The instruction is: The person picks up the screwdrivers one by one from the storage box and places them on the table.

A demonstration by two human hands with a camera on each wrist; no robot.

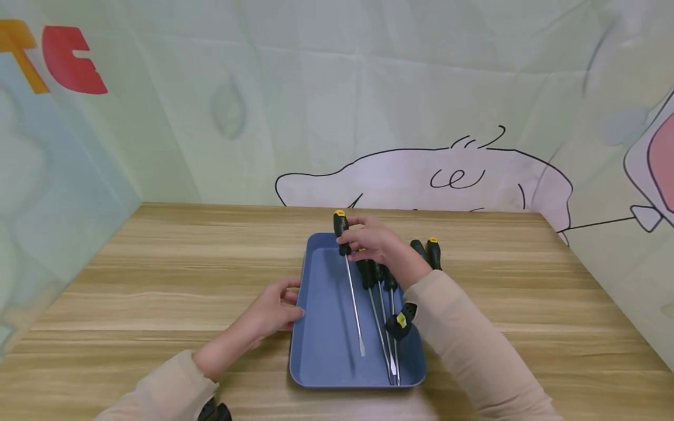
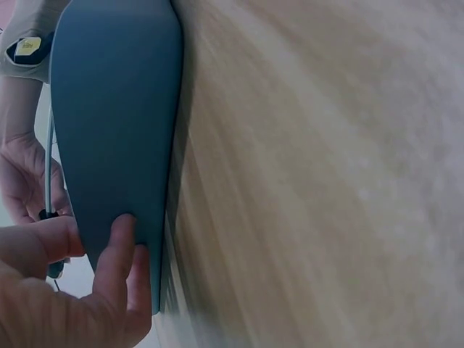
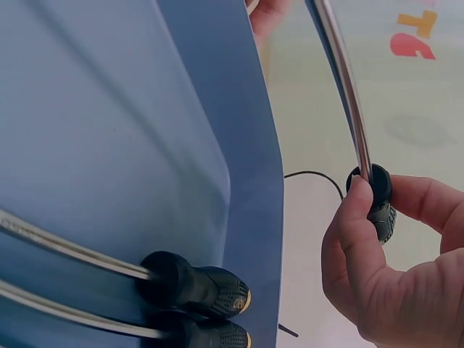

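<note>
My right hand holds a flathead screwdriver by its black handle with a yellow cap. Its shaft points down over the blue tray. In the right wrist view, thumb and fingers pinch the held screwdriver near where handle meets shaft. My left hand grips the tray's left side; in the left wrist view, its fingers press the outer wall and its thumb reaches the rim. Several similar screwdrivers lie along the tray's right side, partly hidden by my right arm.
Two more dark handles show beyond the right forearm, at the tray's right; their lower parts are hidden. Everything stands on a wood-grain table. A printed cloth backdrop rises behind the table and along its sides.
</note>
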